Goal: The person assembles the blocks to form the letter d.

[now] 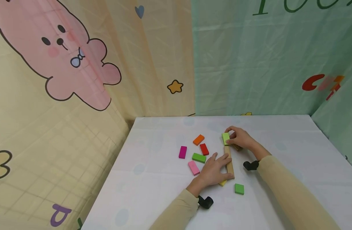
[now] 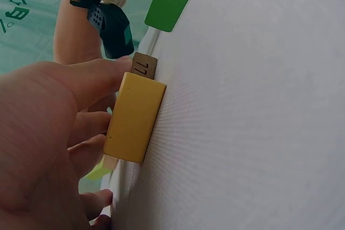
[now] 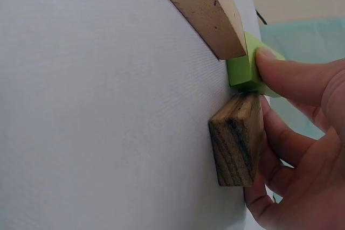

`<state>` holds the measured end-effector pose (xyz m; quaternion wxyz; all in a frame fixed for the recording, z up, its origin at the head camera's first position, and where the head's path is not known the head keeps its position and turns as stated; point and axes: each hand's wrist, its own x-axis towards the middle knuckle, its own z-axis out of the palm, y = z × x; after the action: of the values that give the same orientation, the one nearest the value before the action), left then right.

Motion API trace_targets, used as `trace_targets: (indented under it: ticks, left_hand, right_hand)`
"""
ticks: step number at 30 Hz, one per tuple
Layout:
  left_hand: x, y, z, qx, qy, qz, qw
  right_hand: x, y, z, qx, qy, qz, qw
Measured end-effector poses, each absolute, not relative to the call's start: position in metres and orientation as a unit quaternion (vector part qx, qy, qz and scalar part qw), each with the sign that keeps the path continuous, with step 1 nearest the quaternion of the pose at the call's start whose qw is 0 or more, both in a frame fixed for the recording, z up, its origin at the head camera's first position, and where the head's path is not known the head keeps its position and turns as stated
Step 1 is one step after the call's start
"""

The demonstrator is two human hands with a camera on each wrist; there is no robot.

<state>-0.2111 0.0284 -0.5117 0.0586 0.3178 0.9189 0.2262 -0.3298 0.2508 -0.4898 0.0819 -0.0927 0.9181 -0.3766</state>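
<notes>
My left hand [image 1: 211,172] holds a long light-wood block [image 1: 230,168], thumb near its close end and fingers along its side. In the left wrist view a yellow block [image 2: 135,119] lies beside that wooden block, whose end has printed marks. At the far end of the wooden block, my right hand [image 1: 242,139] pinches a lime-green block [image 1: 225,138] between thumb and fingers. A dark-brown grained block [image 3: 237,144] lies beside the lime one, close under the right hand's other fingers; in the head view that hand partly covers it.
Left of the hands lie orange [image 1: 198,140], red [image 1: 204,149], magenta [image 1: 182,152], green [image 1: 199,157] and pink [image 1: 194,168] blocks. Another green block [image 1: 239,189] sits nearer the front. A white cloth covers the table [image 1: 153,188]; printed curtains [image 1: 161,57] stand behind and at the sides.
</notes>
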Motion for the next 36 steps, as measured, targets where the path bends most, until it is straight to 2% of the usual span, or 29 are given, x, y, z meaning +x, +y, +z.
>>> trace_targets:
  ticks: [9, 36]
  left_hand:
    - [-0.2111, 0.0296, -0.5125, 0.313, 0.918, 0.235, 0.065]
    - [-0.2107, 0.0278, -0.5107, 0.318, 0.919, 0.223, 0.058]
  right_hand:
    - [-0.3278, 0.2501, -0.4889, -0.080, 0.919, -0.380, 0.067]
    - [-0.3275, 0.2470, -0.4943, -0.088, 0.918, -0.380, 0.071]
